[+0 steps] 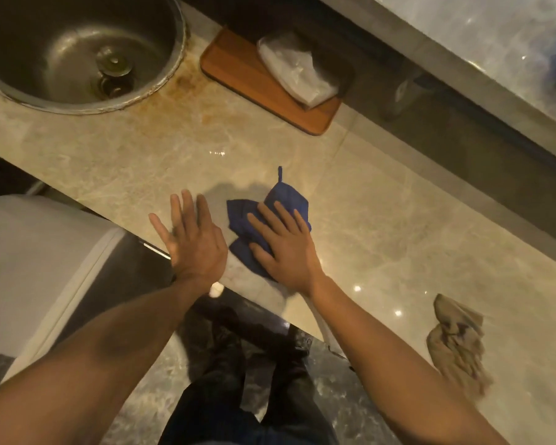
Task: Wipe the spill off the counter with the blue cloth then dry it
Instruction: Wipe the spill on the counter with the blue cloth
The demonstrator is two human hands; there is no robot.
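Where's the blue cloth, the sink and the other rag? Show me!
blue cloth (284,195): head view, on its upper corner, past the fingertips.
sink (45,53): head view, on the bare steel bowl, left of the drain.
beige rag (456,342): head view, on the middle of its crumpled folds.

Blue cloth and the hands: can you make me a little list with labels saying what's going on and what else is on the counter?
blue cloth: crumpled on the marble counter
right hand: flat, pressing on the cloth
left hand: open, fingers spread, beside the cloth, not touching it
sink: round, metal, far left
wooden board: by the back wall, clear plastic bag on it
beige rag: crumpled, near the front edge, right
stain: brownish, beside the sink
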